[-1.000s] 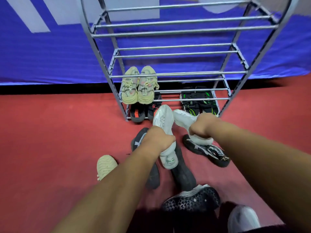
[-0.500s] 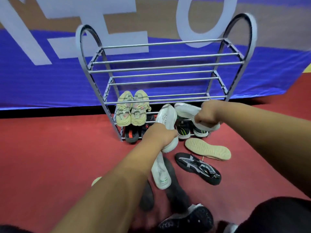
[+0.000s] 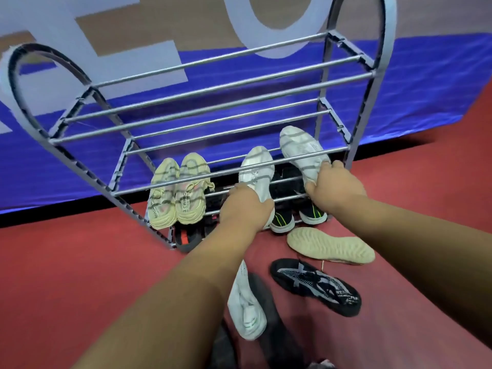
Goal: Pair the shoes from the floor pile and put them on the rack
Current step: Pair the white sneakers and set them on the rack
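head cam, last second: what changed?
The left hand and right hand carried the two white shoes forward from above the floor pile into the rack, at the yellow pair's shelf. Both still grip the heels; nothing let go. Unchanged: yellow pair, black patterned shoe on the floor.

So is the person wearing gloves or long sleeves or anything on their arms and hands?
No gloves. The left hand and right hand are both bare, with no rings that I can see. The left arm and right arm are bare too: no sleeves, watch or bracelet show anywhere up to the picture's edge.
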